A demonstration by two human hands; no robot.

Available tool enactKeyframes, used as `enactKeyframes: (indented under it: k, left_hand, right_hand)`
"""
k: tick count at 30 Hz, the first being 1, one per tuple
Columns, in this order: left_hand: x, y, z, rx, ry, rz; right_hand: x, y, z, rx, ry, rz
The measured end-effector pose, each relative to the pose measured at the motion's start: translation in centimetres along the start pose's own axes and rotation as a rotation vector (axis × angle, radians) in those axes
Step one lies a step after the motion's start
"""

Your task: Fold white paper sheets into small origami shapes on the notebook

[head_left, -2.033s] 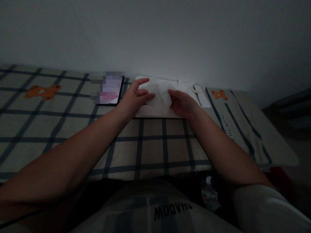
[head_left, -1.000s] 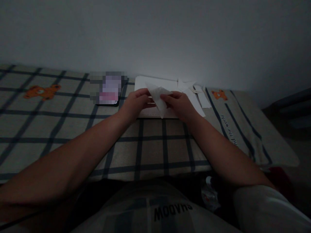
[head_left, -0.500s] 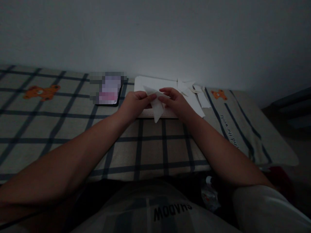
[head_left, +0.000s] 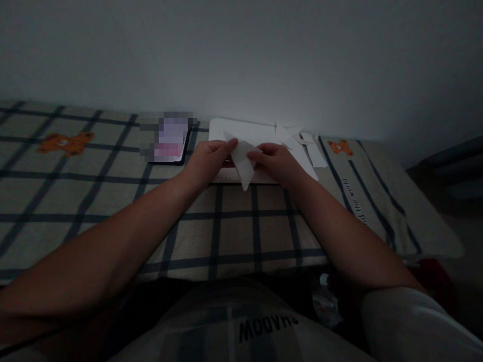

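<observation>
Both my hands hold a folded white paper triangle just above a white pad that lies on the checked bedspread by the wall. My left hand pinches the triangle's upper left edge. My right hand grips its right side. The triangle's tip points down toward me, past the pad's near edge.
A phone with a lit screen lies left of the pad. Several white paper scraps and folded pieces sit at the pad's right. Behind everything stands a plain wall. The bed's edge runs close to my lap, where a plastic bottle lies low.
Two seconds ago the paper was a wider sheet held flat over the pad. It has since been folded into a narrow triangle, and both hands have drawn closer together on it.
</observation>
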State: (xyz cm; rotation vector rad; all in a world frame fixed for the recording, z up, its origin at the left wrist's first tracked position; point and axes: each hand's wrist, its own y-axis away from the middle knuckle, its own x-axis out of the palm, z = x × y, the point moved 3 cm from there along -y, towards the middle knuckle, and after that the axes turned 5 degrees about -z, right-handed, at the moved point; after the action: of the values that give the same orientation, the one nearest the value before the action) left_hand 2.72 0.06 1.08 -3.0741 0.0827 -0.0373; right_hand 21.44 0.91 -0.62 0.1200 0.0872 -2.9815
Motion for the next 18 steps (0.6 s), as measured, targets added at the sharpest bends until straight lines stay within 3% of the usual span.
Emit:
enactKeyframes:
  k: [6,10,13,18]
  left_hand:
    - [-0.05,-0.18,0.1,-0.01,0.01,-0.01]
    - [0.23,-0.11,0.24,-0.13,0.006,0.094]
    - [0.28,0.04,0.07,-0.191,-0.02,0.108]
    - [0.15,0.1,-0.33,-0.146,-0.019,0.13]
  right_hand:
    - [0.23,0.33,0.57,-0.01,0.018,-0.019]
    - [-0.05,0.03,0.4,-0.059,-0.015,-0.066]
    - [-0.2,-0.12,0.17,-0.05,-0.036,-0.098]
    - [-0.13,-0.14,0.13,-0.027,-0.09,-0.105]
